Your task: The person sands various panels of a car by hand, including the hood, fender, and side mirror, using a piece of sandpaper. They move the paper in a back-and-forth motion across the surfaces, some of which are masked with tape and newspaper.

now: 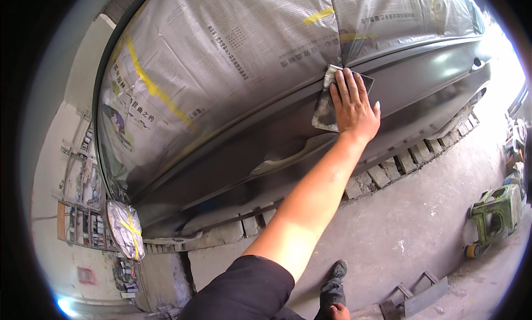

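Note:
My left hand (354, 112) lies with fingers stretched out over a dark, flat pad or sheet (326, 112) with pale, worn edges. It presses this sheet against the grey side panel of a car (399, 92), just under the covered windows. One thin, dark corner sticks out past the fingers. Whether the sheet is sandpaper or a cloth I cannot tell. Low at the bottom edge, beside my leg, my right hand (339, 311) is partly in view with its fingers curled. What they hold, if anything, is hidden.
Printed paper (238, 54) with yellow tape masks the car's windows, and a wrapped mirror (125, 229) juts out at left. A green stool (495, 214) lies on the concrete floor (399, 220) at right. Metal pieces (424, 298) lie at lower right; shelves (86, 223) stand far left.

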Demonstrator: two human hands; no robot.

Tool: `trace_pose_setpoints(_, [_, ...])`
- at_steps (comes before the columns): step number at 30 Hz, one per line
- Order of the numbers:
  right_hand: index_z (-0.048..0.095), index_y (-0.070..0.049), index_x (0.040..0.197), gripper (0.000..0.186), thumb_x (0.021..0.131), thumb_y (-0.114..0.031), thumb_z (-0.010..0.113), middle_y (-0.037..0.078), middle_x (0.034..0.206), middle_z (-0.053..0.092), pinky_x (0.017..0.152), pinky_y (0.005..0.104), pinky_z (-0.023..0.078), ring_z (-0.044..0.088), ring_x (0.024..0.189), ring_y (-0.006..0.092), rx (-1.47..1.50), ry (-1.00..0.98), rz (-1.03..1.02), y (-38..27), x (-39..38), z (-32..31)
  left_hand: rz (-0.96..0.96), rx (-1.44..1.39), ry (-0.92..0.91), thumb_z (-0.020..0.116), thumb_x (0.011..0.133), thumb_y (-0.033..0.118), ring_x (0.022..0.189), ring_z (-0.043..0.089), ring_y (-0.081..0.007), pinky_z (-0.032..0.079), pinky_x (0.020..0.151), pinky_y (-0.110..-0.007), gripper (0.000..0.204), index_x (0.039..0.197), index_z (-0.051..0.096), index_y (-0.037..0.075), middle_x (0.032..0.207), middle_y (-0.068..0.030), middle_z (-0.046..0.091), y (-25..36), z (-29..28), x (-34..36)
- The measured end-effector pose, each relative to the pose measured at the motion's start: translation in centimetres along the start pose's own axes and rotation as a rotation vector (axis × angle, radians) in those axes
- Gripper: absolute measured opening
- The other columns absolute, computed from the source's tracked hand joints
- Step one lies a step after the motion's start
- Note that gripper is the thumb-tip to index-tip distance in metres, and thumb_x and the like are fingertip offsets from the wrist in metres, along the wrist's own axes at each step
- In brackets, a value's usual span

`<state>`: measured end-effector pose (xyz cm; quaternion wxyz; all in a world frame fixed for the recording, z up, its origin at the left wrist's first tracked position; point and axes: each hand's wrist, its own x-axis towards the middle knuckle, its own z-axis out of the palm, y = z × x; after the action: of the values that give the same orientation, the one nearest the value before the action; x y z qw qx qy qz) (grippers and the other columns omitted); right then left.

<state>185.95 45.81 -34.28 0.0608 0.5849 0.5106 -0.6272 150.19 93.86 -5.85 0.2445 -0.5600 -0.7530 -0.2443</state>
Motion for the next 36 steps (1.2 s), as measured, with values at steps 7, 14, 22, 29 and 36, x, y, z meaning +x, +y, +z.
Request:
trace_pose_setpoints(7, [0.067,-0.006,0.116,0.039,0.089,-0.034,0.06,0.018,0.109,0.07,0.093,0.0391,0.05,0.065,0.107,0.0323,-0.099,-0.022,-0.034,1.7,0.1,0.9,0.13,0.002,-0.15,0.06,0.089,0.044,0.148,0.016,-0.0362,0.014,0.119,-0.05,0.082,0.148,0.028,-0.003,0.158,-0.0197,0.022,-9.2,-7.4,-4.1])
trace_pose_setpoints(14, [0.068,-0.01,0.116,0.041,0.089,-0.039,0.058,0.02,0.11,0.068,0.095,0.041,0.049,0.063,0.108,0.0345,-0.242,-0.086,0.012,0.6,-0.5,3.0,0.21,0.415,-0.138,0.046,0.096,0.047,0.147,0.017,-0.04,0.016,0.117,-0.054,0.078,0.15,0.023,-0.004,0.158,-0.0222,0.021,-28.8,-17.6,-16.5])
trace_pose_setpoints(22, [0.068,-0.01,0.114,0.039,0.09,-0.039,0.057,0.02,0.11,0.068,0.095,0.042,0.049,0.063,0.108,0.0361,-0.188,-0.041,0.02,1.2,-0.2,4.1,0.464,0.354,-0.57,0.05,0.085,0.064,0.147,0.019,-0.0349,0.014,0.118,-0.051,0.09,0.147,0.035,0.0,0.157,-0.0154,0.027,-24.0,-15.5,-9.7])
trace_pose_setpoints(29, [0.068,-0.009,0.114,0.038,0.09,-0.037,0.057,0.02,0.109,0.068,0.095,0.042,0.049,0.063,0.108,0.0358,-0.121,-0.017,0.032,0.0,-0.7,3.4,0.882,0.164,-0.413,0.046,0.09,0.062,0.149,0.018,-0.0236,0.012,0.122,-0.042,0.081,0.148,0.036,0.006,0.159,-0.0072,0.026,-11.7,-7.0,-0.3])
trace_pose_setpoints(36, [0.068,-0.01,0.116,0.039,0.09,-0.037,0.058,0.019,0.114,0.067,0.097,0.0411,0.048,0.062,0.111,0.0348,-0.062,-0.019,0.076,-0.6,-0.7,2.4,0.894,0.287,-0.621,0.05,0.088,0.062,0.149,0.018,-0.0203,0.012,0.122,-0.041,0.082,0.149,0.037,0.01,0.159,-0.004,0.027,-15.7,-11.0,-2.7])
